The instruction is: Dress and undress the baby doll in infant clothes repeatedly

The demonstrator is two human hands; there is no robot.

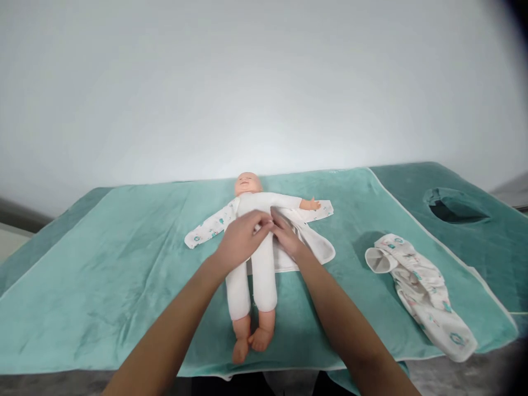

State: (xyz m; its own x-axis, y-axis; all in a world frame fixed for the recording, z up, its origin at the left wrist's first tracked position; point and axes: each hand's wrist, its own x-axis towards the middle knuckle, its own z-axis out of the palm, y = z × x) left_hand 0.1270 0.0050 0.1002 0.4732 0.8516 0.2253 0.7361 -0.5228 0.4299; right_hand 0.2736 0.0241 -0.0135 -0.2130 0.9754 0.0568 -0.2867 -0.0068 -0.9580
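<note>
Doll (251,204) lies beneath left hand (243,235) and right hand (284,232), fingertips together, any pinch unclear.

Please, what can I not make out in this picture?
In the head view:
- Whether left hand and right hand grip anything: hidden between them.
- Belly of the doll: behind the hands.
- Back of the shirt: under the doll.
- Inside of the hole: too dark.

A green sheet (124,264) covers a table (490,264) below a pale wall (264,82)
</note>
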